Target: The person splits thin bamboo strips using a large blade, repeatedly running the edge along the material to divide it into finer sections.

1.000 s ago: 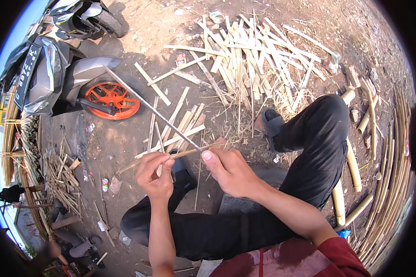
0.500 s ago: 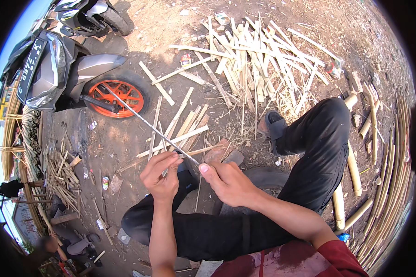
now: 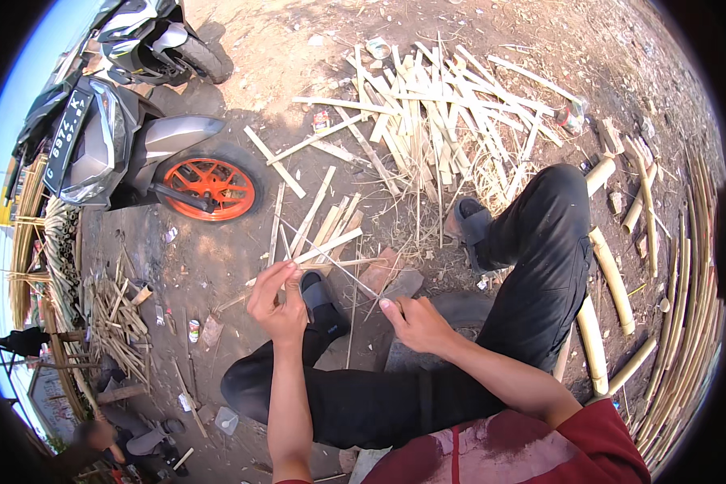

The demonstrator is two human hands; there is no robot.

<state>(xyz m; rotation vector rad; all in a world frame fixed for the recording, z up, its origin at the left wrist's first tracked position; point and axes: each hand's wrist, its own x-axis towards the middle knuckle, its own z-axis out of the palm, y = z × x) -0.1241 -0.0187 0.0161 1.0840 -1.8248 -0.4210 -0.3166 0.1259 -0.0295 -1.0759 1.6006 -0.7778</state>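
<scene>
My right hand [image 3: 421, 325] is closed around the near end of a long, thin greyish rod [image 3: 340, 269], its thumb pressed along it. The rod slants away toward the upper left, over the bamboo strips on the ground. My left hand [image 3: 281, 305] is raised left of the rod, thumb and fingertips pinched together. What the left fingertips hold, if anything, is too small to make out. Below and beyond my hands are my bent legs in black trousers and my sandalled feet. Several flat pale bamboo strips [image 3: 328, 230] lie just past the left hand.
A large heap of split bamboo strips [image 3: 436, 121] lies ahead. A motorcycle with an orange front wheel [image 3: 210, 189] stands at the left, another behind it. Cut bamboo poles [image 3: 593, 347] and long thin canes [image 3: 678, 323] lie at the right. Another person [image 3: 125, 436] is at the lower left.
My right hand has moved right and slightly down with the rod, away from my left hand. The rod's far end no longer overlaps the orange wheel. The left hand remains pinched.
</scene>
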